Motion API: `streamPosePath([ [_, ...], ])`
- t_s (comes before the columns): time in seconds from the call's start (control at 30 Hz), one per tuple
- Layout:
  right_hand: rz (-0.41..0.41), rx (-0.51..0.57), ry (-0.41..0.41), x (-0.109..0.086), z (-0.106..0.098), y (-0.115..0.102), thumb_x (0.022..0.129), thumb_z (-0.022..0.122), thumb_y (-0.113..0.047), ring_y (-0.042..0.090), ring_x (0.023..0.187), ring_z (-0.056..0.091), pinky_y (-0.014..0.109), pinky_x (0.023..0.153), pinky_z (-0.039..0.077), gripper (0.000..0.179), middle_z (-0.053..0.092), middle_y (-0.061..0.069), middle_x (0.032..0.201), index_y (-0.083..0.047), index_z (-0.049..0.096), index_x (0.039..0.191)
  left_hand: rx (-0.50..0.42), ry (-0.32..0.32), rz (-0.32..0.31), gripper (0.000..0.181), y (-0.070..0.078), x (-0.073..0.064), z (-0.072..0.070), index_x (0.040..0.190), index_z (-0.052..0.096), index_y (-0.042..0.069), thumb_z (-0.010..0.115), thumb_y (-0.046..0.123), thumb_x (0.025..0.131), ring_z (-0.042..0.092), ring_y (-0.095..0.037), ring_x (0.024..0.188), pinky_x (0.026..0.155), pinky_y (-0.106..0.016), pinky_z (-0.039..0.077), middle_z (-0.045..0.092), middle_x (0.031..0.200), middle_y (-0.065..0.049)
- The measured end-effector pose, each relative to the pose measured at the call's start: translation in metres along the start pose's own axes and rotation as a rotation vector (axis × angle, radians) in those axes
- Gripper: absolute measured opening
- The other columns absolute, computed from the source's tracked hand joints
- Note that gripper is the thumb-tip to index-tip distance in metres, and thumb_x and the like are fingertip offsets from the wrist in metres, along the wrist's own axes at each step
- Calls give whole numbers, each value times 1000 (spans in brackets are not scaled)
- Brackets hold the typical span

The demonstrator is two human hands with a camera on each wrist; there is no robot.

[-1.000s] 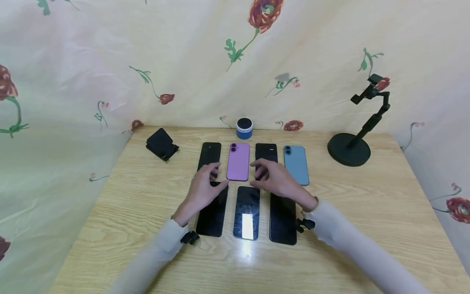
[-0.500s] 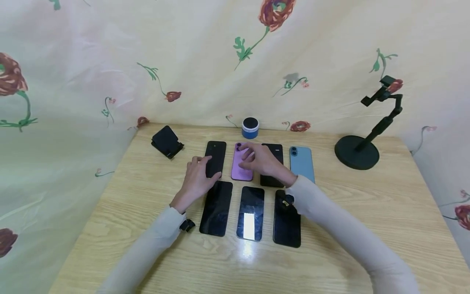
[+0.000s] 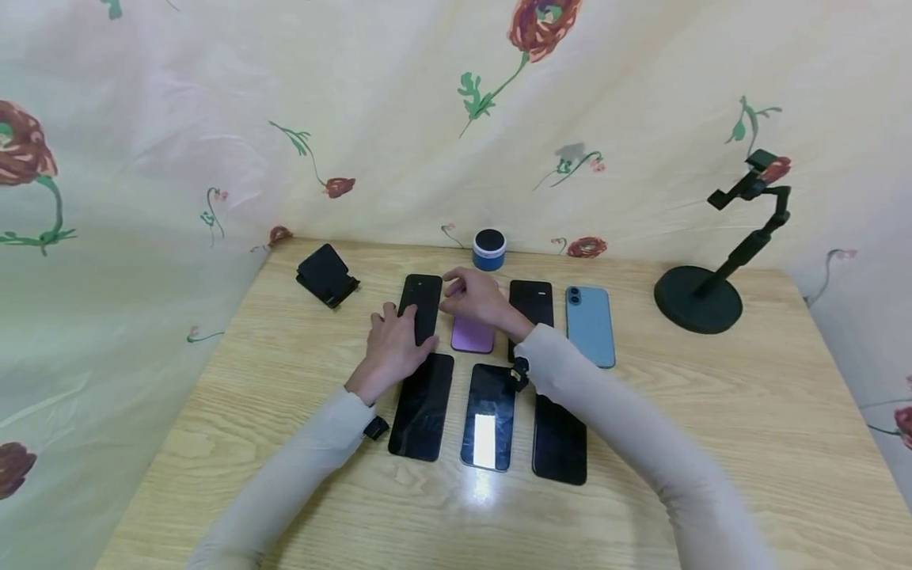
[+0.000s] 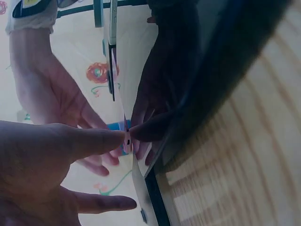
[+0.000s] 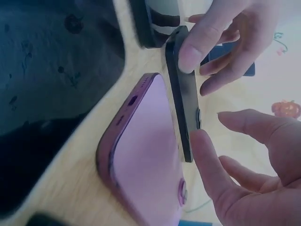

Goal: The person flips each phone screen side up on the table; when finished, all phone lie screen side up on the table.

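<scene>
In the head view, the right hand (image 3: 480,297) has moved left across the purple rectangular phone (image 3: 472,336) to the flat black phone (image 3: 426,297) just left of the frame's centre, where the left hand (image 3: 393,344) is spread; both hands now attend one phone. In the left wrist view, the left thumb points straight at centre. In the right wrist view, both hands are loosely parted around the black phone; I cannot tell how firmly they touch it.
</scene>
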State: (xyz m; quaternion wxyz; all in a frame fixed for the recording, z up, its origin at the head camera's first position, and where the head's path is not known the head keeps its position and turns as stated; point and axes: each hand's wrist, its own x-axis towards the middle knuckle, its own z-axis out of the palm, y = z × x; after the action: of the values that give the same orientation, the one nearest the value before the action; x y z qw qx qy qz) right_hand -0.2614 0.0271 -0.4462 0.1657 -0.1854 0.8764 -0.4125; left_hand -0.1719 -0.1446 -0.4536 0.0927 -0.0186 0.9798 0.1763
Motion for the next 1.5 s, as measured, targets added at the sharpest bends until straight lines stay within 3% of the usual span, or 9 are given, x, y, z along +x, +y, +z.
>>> streamPosePath([
  [0.2,88,32,21,14,8,-3,95,75,-19,31,112,71,40,95,58,59,70,18,128,-1,53,147,70,-2,-23,74,5,5,4,156,45,6,65,50,100,48,-50,126,93,-54,56,43,147,-32],
  [0.43,121,-21,37,23,13,-3,95,76,-20,29,108,72,38,93,59,60,71,18,125,1,53,146,96,-39,-36,75,11,10,4,161,39,10,65,46,101,46,-47,127,93,-52,56,40,149,-32],
  [0.63,110,-72,45,26,15,-2,94,76,-19,28,108,70,36,93,57,60,72,17,122,2,54,146,75,-53,-41,71,13,13,2,160,41,10,66,41,101,45,-46,126,93,-51,56,41,147,-32],
  [0.97,142,-47,33,32,22,0,95,75,-15,17,85,63,22,71,47,60,70,13,112,2,52,148,31,-59,-40,72,10,14,4,161,40,10,67,39,101,39,-47,128,96,-53,51,38,148,-32],
  [1.5,145,-37,46,32,22,2,94,76,-16,19,91,63,25,74,49,60,69,14,113,2,53,147,-57,-40,-34,75,6,17,6,159,41,7,71,32,96,36,-45,126,97,-55,47,37,146,-31],
])
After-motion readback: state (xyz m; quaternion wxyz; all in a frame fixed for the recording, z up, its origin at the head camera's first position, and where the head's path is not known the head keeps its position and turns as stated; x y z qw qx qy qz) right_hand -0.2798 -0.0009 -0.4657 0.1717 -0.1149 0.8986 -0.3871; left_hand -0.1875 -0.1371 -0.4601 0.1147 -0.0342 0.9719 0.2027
